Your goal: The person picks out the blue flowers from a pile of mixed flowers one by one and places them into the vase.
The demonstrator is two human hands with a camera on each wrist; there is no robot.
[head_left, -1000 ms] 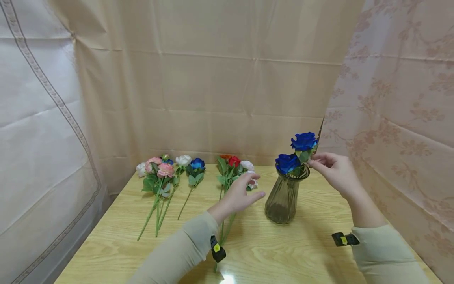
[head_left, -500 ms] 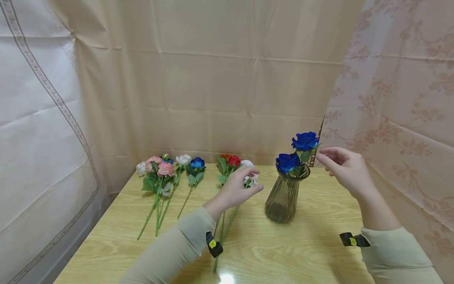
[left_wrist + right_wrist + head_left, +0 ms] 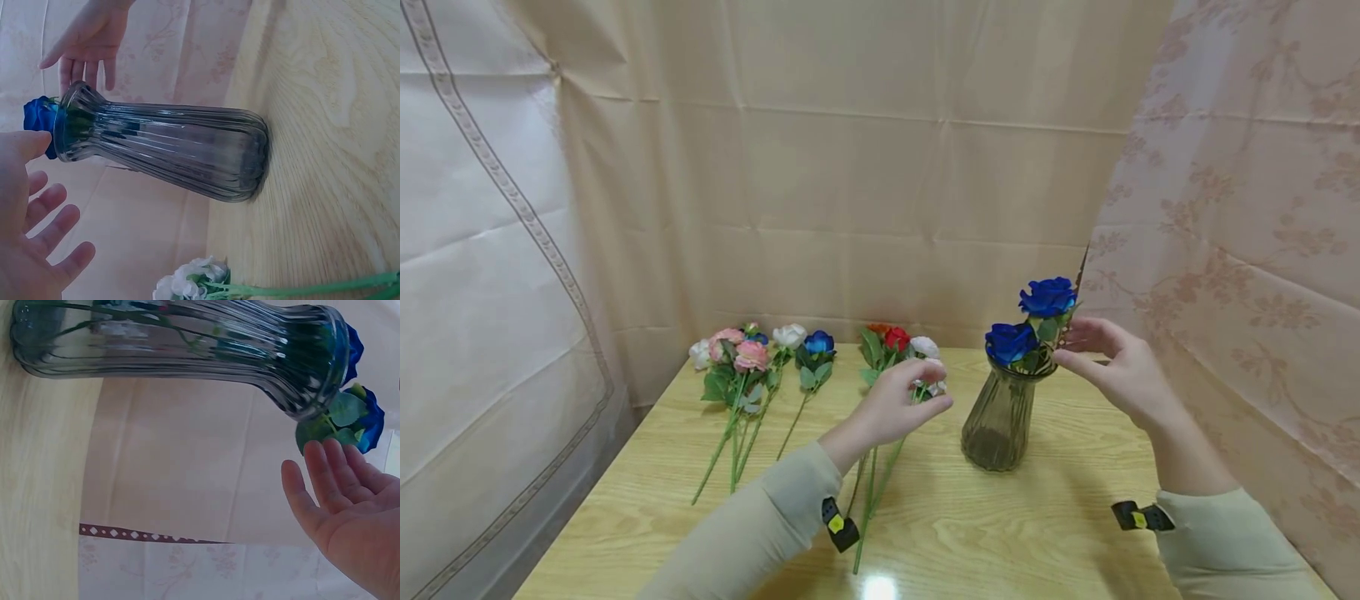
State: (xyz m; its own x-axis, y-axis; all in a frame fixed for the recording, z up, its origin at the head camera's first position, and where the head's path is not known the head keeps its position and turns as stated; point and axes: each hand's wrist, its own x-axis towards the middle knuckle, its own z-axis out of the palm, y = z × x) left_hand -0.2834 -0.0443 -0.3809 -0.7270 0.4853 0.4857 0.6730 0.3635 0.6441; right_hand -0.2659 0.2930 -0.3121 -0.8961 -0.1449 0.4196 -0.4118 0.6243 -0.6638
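Observation:
A smoky ribbed glass vase (image 3: 997,421) stands upright on the table with two blue roses in its mouth. The lower blue rose (image 3: 1010,343) leans over the near left of the rim; the taller blue rose (image 3: 1048,297) rises behind it to the right. My right hand (image 3: 1116,367) is beside the vase mouth, fingers extended, fingertips right at the leaves (image 3: 345,409) under the taller rose. My left hand (image 3: 891,404) hovers left of the vase, fingers spread and holding nothing, above a bunch of flowers. In the left wrist view, its thumb overlaps the lower rose.
Under my left forearm lie a red rose (image 3: 897,338) and white flowers (image 3: 924,347), their green stems toward me. Farther left are pink flowers (image 3: 750,357), a white rose (image 3: 788,337) and a blue rose (image 3: 817,343). Curtains (image 3: 880,167) surround the wooden table (image 3: 1000,533).
My right hand drew back a little to the right, then came back toward the vase mouth. My left hand has shifted slightly left. The roses in the vase have barely moved.

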